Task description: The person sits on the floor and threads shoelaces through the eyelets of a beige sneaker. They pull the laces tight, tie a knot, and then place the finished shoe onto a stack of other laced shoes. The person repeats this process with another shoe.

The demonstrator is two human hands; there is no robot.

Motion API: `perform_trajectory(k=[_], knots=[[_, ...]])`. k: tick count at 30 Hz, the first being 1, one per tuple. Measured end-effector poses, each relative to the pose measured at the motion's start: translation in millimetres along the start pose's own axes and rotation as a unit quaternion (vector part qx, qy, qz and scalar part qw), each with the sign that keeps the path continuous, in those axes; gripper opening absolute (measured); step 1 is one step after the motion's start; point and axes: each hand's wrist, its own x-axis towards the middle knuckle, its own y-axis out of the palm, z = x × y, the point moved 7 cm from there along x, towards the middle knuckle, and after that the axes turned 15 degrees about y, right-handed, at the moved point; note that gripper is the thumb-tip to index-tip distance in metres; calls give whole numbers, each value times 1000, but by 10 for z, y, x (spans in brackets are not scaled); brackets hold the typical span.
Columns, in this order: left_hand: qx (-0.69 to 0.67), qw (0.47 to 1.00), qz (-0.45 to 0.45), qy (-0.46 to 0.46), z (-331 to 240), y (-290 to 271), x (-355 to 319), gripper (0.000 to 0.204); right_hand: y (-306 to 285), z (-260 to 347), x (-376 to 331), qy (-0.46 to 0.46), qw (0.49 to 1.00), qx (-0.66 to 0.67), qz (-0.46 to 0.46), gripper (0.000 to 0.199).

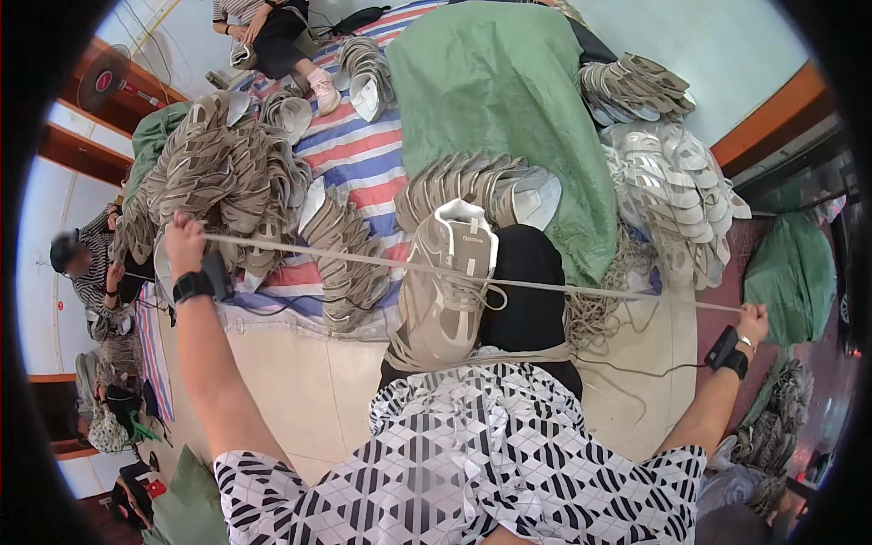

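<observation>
A beige shoe upper with a white-lined collar rests on my left thigh. A pale beige shoelace runs taut across it at the lacing, stretched wide to both sides; whether it passes through eyelets is too small to tell. My left hand is closed on the lace's left end, raised in front of a heap of uppers. Far out to the right, my right hand pinches the other end. More laces lie across my lap under the shoe.
Stacked beige uppers stand on a striped sheet ahead, beside a large green sack. White uppers and loose laces lie to the right. Other people sit at the far left and ahead. Dark cables trail from both wrists.
</observation>
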Motion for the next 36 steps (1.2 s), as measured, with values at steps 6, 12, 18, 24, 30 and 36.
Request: perform_trajectory(k=[6, 12, 18, 24, 30, 36], knots=[[429, 821, 305, 220, 127, 1448, -1509, 22, 2154, -2249, -1013, 344, 934, -93, 13, 8], [378, 647, 560, 352, 597, 2616, -3681, 20, 4467, -2592, -3286, 250, 787, -400, 398, 20], [387, 638, 549, 377, 711, 2669, -3740, 18, 4546, -2734, -3963, -165, 658, -543, 494, 12], [373, 662, 634, 143, 922, 2629, -3692, 13, 4495, -2702, -3977, -142, 680, -486, 530, 10], [375, 787, 480, 91, 1079, 2435, -3566, 22, 4677, -2625, -3569, -29, 785, -468, 406, 15], [380, 836, 383, 103, 1165, 2266, -3485, 27, 4341, -2798, -2848, 37, 835, -412, 362, 22]])
